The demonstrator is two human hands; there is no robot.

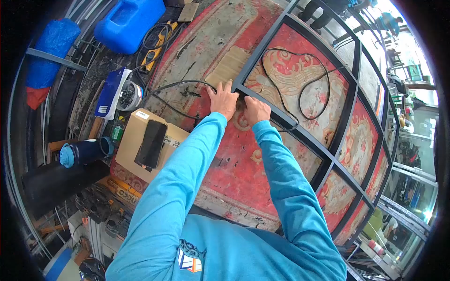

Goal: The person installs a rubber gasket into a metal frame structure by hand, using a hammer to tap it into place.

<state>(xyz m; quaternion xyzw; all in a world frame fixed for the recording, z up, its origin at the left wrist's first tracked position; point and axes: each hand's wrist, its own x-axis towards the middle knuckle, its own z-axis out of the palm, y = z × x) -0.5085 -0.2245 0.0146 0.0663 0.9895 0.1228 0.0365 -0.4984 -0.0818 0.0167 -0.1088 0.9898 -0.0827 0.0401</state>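
Note:
A dark metal frame [300,132] with crossing bars lies over a worn red patterned surface [229,173]. At the frame's near left corner is my left hand [222,99], its fingers bent and slightly apart against the corner's left side. Just right of it, my right hand [256,110] has its fingers curled at the inner side of the same bar. Whatever may be between the right fingers is hidden. Under the corner lies a piece of brown cardboard [228,67]. A black cable [180,83] runs to the left hand, and more cable loops inside the frame.
On the left are a cardboard box [126,145] with a black phone [152,143] on it, a tub of small parts [129,96], a dark blue bottle [84,152], a yellow level [154,54] and a blue jerrycan [126,25]. People stand at the upper right.

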